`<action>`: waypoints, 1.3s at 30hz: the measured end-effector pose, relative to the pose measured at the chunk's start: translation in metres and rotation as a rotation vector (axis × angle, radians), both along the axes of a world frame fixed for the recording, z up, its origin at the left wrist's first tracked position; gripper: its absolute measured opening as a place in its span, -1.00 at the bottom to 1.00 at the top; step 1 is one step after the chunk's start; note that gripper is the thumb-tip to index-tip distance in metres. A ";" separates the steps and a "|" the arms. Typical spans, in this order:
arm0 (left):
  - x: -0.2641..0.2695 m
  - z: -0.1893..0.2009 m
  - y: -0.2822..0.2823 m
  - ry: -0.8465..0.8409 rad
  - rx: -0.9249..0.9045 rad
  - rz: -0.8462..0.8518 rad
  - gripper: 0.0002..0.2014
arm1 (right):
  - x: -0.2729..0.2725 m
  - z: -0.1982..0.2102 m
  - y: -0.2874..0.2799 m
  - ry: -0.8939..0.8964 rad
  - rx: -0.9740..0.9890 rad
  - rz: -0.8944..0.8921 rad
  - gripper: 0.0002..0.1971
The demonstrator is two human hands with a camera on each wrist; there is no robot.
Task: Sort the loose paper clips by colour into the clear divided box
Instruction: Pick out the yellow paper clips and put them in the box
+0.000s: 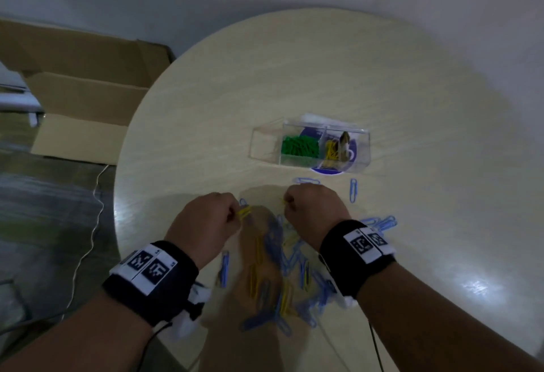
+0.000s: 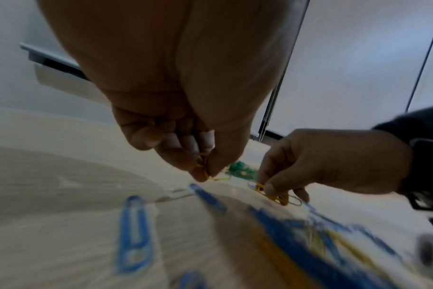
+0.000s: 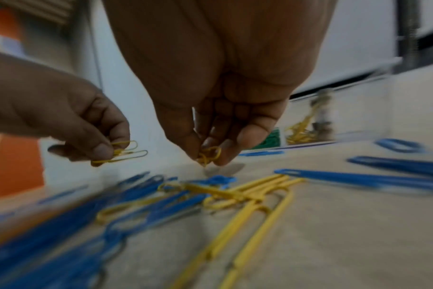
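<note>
A pile of loose blue and yellow paper clips [image 1: 279,268] lies on the round table between my wrists. My left hand [image 1: 234,214] pinches a few yellow clips [image 1: 244,212] just above the pile's far end; the left wrist view shows them at my fingertips [image 2: 203,166]. My right hand [image 1: 290,203] also pinches yellow clips [image 3: 209,155], a short way from the left hand. Beyond both hands stands the clear divided box [image 1: 265,136], with green clips [image 1: 300,146] in its middle part and yellow clips [image 1: 332,150] in its right part.
Single blue clips [image 1: 353,190] lie between the hands and the box, and more to the right [image 1: 382,223]. A blue and white disc [image 1: 326,170] shows under the box. An open cardboard box [image 1: 82,91] and a cable [image 1: 94,224] are on the floor at left.
</note>
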State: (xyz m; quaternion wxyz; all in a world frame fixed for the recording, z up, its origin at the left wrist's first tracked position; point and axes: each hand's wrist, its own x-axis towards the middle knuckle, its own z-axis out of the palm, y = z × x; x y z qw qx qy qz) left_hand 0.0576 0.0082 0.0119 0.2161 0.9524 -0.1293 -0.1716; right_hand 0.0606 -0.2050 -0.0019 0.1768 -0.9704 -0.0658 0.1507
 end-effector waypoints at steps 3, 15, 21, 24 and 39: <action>0.017 0.015 -0.029 -0.019 -0.198 0.121 -0.98 | -0.011 0.016 -0.032 -0.057 0.160 -0.234 -0.85; 0.079 0.024 -0.174 -0.271 -0.278 0.164 -0.85 | -0.018 0.041 -0.121 -0.237 0.344 -0.603 -0.92; 0.069 0.018 -0.170 -0.241 -0.265 0.140 -0.69 | 0.004 0.046 -0.118 -0.237 0.377 -0.584 -0.95; 0.062 0.021 -0.147 -0.253 -0.346 0.234 -0.72 | 0.027 0.048 -0.108 -0.233 0.395 -0.572 -0.98; -0.074 -0.012 -0.025 -0.036 -0.124 -0.157 -0.74 | -0.090 0.025 -0.078 -0.148 0.289 -0.159 -0.79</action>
